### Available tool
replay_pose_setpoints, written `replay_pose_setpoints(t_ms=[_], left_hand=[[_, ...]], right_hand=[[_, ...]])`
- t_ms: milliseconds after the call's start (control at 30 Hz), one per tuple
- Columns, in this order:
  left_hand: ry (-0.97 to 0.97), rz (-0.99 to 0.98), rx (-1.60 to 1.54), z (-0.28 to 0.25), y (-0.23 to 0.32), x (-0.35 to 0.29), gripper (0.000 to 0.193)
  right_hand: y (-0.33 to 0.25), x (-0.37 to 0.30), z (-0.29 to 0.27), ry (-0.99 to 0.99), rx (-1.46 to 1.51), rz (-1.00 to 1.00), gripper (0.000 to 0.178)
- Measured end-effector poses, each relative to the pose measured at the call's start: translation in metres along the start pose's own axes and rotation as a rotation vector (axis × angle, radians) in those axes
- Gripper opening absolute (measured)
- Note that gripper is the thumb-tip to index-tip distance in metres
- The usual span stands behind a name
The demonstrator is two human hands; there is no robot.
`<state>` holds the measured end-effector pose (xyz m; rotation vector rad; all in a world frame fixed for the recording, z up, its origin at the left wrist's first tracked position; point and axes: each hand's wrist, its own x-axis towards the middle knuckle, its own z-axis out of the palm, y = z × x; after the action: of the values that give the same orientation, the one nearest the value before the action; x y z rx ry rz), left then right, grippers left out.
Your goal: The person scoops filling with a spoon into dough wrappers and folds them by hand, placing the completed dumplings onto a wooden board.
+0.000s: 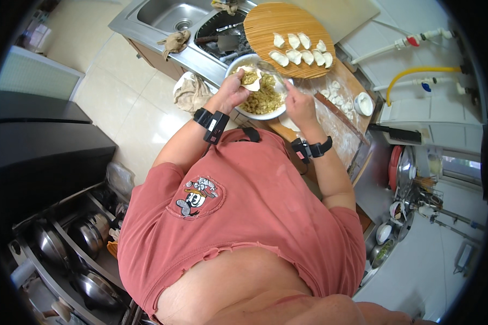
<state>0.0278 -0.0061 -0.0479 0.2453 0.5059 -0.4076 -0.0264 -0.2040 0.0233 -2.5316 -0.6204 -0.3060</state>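
Left hand [232, 92] grips a white wrapper [253, 86] bearing crumbly yellowish filling [249, 78], right hand [301, 104] a utensil [268, 67].

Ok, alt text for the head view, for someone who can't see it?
The left hand holds a dough wrapper with filling over a white bowl of filling; the right hand holds a utensil. Shaped dumplings rest on a round board beyond.

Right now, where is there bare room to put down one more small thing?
On the round board, beyond the dumplings; and on the floured board, between the rolling pin and right hand. Crowded: the rolling pin's other side, with dough pieces beside the small white bowl.
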Motion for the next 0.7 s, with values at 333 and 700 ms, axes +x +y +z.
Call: replay_pose_setpoints(t_ms=[333, 700], left_hand=[[-0.194, -0.024, 0.189, 0.019, 0.008, -0.03, 0.04], [-0.181, -0.035, 0.346, 0.02, -0.007, -0.036, 0.032]], right_hand=[[0.032, 0.002, 0.025, -0.147, -0.236, 0.213, 0.019], [-0.025, 0.042, 0.023, 0.215, 0.064, -0.169, 0.009]])
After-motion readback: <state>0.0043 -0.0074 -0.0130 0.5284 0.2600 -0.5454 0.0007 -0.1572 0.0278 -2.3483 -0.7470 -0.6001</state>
